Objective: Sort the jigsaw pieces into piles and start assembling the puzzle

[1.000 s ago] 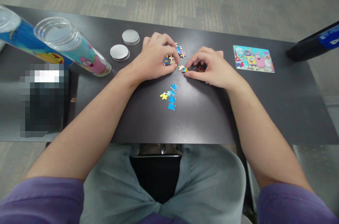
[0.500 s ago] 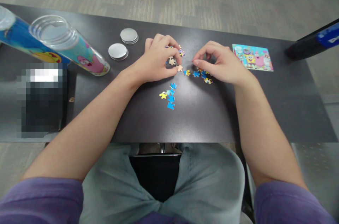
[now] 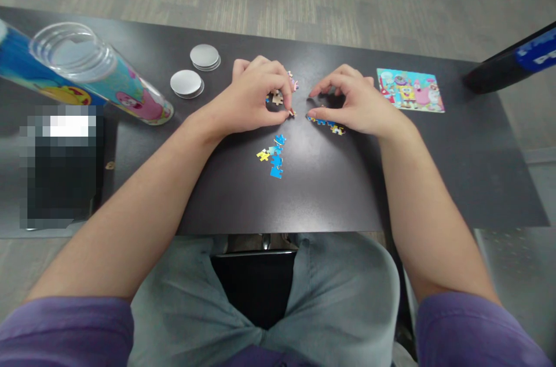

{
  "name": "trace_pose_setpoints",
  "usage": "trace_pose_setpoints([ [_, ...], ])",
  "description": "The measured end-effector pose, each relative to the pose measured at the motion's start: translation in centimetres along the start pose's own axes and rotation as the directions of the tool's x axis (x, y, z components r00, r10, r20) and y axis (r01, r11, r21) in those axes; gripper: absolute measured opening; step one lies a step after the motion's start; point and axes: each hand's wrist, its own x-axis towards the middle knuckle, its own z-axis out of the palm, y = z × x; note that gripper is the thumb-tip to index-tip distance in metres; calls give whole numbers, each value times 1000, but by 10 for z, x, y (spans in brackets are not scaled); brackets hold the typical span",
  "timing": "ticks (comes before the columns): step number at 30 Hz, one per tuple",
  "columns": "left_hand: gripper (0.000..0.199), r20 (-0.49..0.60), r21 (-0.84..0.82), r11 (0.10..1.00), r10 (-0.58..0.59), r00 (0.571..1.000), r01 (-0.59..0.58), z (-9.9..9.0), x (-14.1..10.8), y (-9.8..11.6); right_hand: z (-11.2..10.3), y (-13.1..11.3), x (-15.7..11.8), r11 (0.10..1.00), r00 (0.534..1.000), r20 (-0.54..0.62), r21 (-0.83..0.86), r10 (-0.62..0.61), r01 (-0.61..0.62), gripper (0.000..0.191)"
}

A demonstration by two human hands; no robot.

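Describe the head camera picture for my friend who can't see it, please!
A person's left hand pinches a small puzzle piece over a dark table, while the open right hand curves over other pieces. Blue and yellow pieces lie nearer the person; a cartoon picture lies on the right.

An office, most likely: grey carpet tiles spread beyond the fingers, and a plain dark desk (faintly glossy) lies beneath them.

Small puzzle piece in the left hand, right hand loosely curved over blue-and-yellow pieces.
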Motion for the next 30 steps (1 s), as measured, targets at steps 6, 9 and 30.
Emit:
trace_pose_setpoints([
  [6, 11, 5, 32, 999, -10, 1000, 10, -3, -2, 2, 3, 17, 7, 999, 990, -136, 27, -30, 34, 46],
  [9, 13, -27, 67, 997, -24, 999, 26, -3, -2, 1, 4, 13, 8, 999, 988, -151, 15, -34, 37, 45],
  [30, 16, 1, 26, 1000, 0, 1000, 0, 6, -2, 6, 4, 3, 7, 997, 987, -148, 19, -66, 70, 19],
])
